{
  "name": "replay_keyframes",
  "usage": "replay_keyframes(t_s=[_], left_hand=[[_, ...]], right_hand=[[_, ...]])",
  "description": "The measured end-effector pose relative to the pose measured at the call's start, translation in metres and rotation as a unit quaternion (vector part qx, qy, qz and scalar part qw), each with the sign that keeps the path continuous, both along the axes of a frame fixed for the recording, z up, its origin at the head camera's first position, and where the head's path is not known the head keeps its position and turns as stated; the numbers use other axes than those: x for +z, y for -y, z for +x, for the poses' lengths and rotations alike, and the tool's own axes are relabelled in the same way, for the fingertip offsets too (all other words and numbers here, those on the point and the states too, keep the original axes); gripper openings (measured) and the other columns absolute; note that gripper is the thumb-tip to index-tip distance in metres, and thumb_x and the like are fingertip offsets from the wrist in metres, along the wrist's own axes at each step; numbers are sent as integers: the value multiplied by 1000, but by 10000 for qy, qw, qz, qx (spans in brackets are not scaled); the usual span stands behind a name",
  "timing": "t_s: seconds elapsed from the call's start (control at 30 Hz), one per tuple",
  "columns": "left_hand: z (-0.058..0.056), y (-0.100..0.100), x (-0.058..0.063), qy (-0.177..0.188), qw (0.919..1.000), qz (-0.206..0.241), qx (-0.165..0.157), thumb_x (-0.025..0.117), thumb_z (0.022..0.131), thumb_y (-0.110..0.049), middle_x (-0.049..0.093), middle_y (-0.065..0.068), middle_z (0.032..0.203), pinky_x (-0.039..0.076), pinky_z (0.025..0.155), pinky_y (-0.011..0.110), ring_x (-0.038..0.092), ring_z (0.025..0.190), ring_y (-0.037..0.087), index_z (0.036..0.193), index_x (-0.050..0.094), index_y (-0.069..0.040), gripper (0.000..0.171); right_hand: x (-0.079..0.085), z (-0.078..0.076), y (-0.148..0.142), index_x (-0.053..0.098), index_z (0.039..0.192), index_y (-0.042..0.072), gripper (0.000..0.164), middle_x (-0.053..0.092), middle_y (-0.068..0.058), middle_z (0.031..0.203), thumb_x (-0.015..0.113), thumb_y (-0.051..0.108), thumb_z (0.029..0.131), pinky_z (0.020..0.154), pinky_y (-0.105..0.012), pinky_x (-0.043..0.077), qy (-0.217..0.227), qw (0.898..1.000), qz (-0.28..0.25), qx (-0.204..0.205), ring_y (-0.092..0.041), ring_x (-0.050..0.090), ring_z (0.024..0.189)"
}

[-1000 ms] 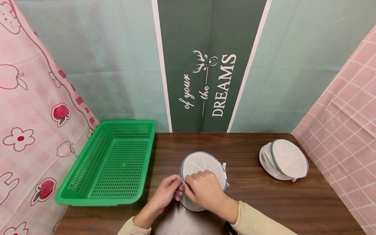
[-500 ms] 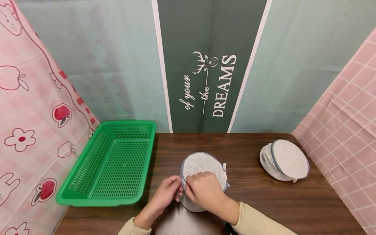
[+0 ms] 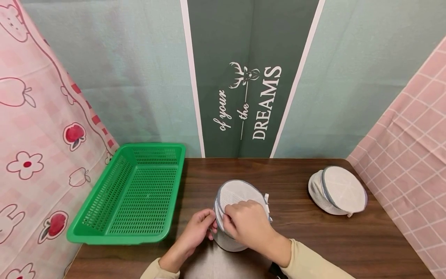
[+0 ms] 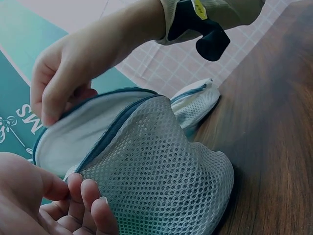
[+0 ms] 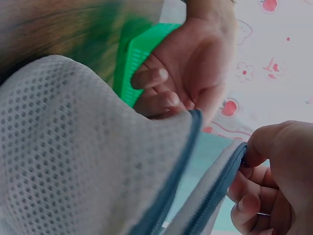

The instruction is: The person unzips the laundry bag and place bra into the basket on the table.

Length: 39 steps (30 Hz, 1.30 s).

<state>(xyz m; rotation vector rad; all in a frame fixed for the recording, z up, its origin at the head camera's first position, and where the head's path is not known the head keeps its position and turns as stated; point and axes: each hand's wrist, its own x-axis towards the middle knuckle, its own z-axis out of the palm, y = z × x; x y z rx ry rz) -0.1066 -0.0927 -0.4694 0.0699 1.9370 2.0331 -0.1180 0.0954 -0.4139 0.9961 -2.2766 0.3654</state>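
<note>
A round white mesh laundry bag (image 3: 238, 193) with blue-grey zipper trim stands on the table in front of me. My left hand (image 3: 199, 228) pinches the rim of the bag's body at its left side. With thumb and curled fingers, my right hand (image 3: 249, 224) grips the edge of the lid (image 4: 73, 139). In the left wrist view the zipper is parted along this side, with the lid raised off the mesh body (image 4: 161, 166). The right wrist view shows the two zipper edges apart between my hands. The bag's inside is mostly hidden.
A green perforated plastic basket (image 3: 166, 228) stands on the left of the wooden table (image 3: 292, 236). A second mesh laundry bag (image 3: 345, 188) of the same kind sits at the back right. Printed cloths hang behind and on both sides.
My right hand has shifted slightly right with the lid's edge, and a gap between lid and body now shows at the left side. My left hand stays in place.
</note>
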Motion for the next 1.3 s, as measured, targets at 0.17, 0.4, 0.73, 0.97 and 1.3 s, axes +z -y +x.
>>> replay_keyframes(t_s=[0.17,0.4,0.73,0.97,1.3], left_hand=[[0,-1,-1,25,10000,32,51,48,104,-11,54,1,78,47,54,21,54,68,12,94,57,7,22],[1,0,-1,24,10000,49,80,49,104,-10,54,1,77,47,53,21,54,68,12,95,56,8,22],[2,1,-1,-26,10000,18,77,48,103,-9,54,0,77,46,53,20,54,68,12,95,55,12,23],[2,2,-1,-33,10000,2,79,48,103,-8,54,0,77,46,54,20,54,68,12,94,56,8,20],[2,3,-3,20,9999,39,94,48,102,-8,54,0,77,46,54,20,54,68,11,91,56,4,18]], right_hand=[[9,-1,-6,47,61,21,26,38,13,52,67,18,78,44,-23,28,18,9999,-104,-22,-6,38,45],[22,0,-14,45,60,22,26,35,14,53,64,18,77,44,-22,26,-15,9994,-320,-154,-6,35,46],[35,4,-26,51,62,24,20,36,15,55,64,20,78,45,-21,26,-40,9984,-390,-413,-4,31,48],[45,4,-41,53,64,26,19,34,15,56,62,19,79,45,-22,27,-76,9960,-588,-662,-6,32,48],[53,4,-58,55,66,26,17,36,17,57,63,22,80,45,-24,30,-145,9936,-667,-900,-4,35,49]])
